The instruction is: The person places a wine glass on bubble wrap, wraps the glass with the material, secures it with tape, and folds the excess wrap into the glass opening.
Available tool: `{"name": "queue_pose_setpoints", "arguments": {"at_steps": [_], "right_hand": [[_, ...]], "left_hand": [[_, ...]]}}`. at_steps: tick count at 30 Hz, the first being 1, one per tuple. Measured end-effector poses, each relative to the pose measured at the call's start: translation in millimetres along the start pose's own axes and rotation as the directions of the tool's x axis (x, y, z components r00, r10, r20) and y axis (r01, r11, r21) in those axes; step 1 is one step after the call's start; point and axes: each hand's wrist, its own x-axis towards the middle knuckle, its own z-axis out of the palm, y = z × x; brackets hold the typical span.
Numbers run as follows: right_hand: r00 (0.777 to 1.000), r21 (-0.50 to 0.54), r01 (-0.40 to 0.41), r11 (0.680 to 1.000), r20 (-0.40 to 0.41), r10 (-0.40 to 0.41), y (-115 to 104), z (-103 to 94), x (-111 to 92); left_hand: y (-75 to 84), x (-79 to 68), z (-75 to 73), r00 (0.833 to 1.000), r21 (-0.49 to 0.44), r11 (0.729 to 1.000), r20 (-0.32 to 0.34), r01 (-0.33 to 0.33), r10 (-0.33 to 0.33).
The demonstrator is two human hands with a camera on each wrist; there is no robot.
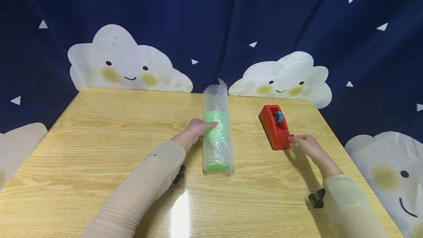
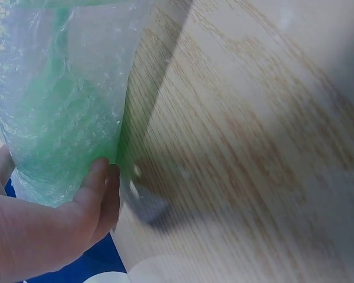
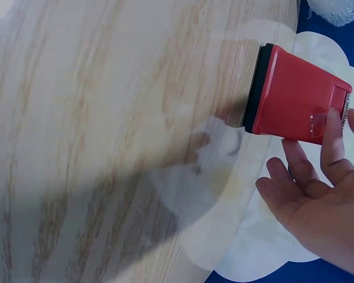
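Note:
A long green item rolled in clear bubble wrap [image 1: 216, 150] is in the middle of the table. My left hand [image 1: 196, 127] grips it from the left side, one digit laid across the green part. Fingers curl against the wrap [image 2: 65, 112] in the left wrist view, and the hand [image 2: 59, 227] shows below it. To the right is a red tape dispenser [image 1: 273, 127] with a small blue-centred roll of tape [image 1: 278, 116]. At its serrated cutter, thumb and index finger of my right hand [image 1: 307, 144] pinch the tape end; the other fingers [image 3: 277, 171] hang loosely beside it.
The wooden table [image 1: 115, 139] reaches back to a dark blue curtain [image 1: 211, 17] printed with clouds and white triangles. A black wrist camera mount [image 1: 318, 198] is on the right wrist, another [image 1: 179, 175] under the left sleeve.

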Motion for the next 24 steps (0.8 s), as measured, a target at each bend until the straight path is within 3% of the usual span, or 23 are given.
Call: {"name": "queue_pose_setpoints", "arguments": {"at_steps": [11, 24], "right_hand": [[0.992, -0.053, 0.122, 0.991, -0.012, -0.123, 8.1, -3.5, 2.4], [0.993, -0.024, 0.114, 0.993, -0.006, -0.115, 6.6, -5.4, 5.5]], "left_hand": [[0.8, -0.9, -1.6, 1.0, 0.0, 1.0, 0.009, 0.007, -0.007], [0.7, -1.3, -1.2, 1.0, -0.016, 1.0, 0.012, -0.01, 0.01]]}}
